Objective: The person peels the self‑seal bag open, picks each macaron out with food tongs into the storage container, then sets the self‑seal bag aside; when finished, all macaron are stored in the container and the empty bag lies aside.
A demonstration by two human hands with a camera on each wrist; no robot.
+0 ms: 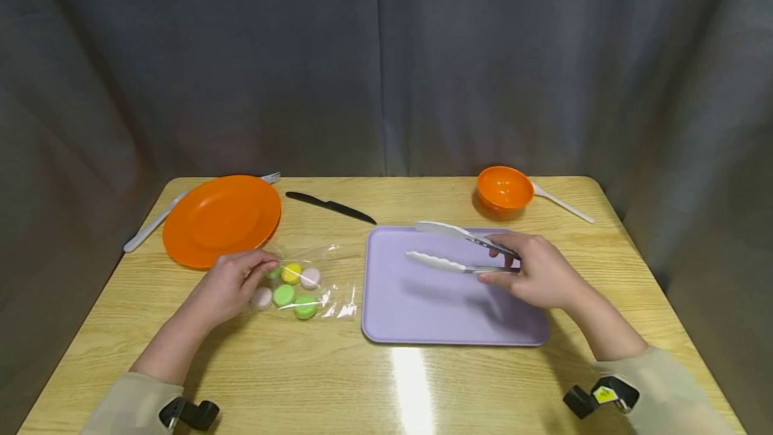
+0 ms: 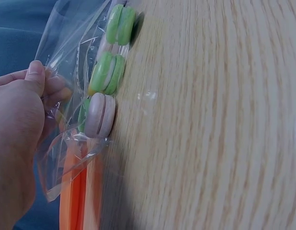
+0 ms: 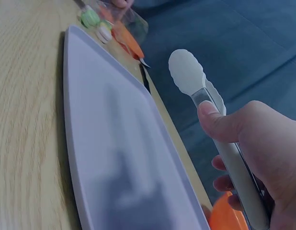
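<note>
Left of the tray, the left hand pinches one bag of six macarons; the right hand grips one pair of tongs above it.

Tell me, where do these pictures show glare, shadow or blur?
Head view: a bright streak of glare lies on the table below the lilac tray, and the tongs cast a soft shadow on the tray. Left wrist view: the wood grain smears, while the macarons in the clear bag stay fairly sharp. Right wrist view: the tray surface is soft and hazy.
</note>
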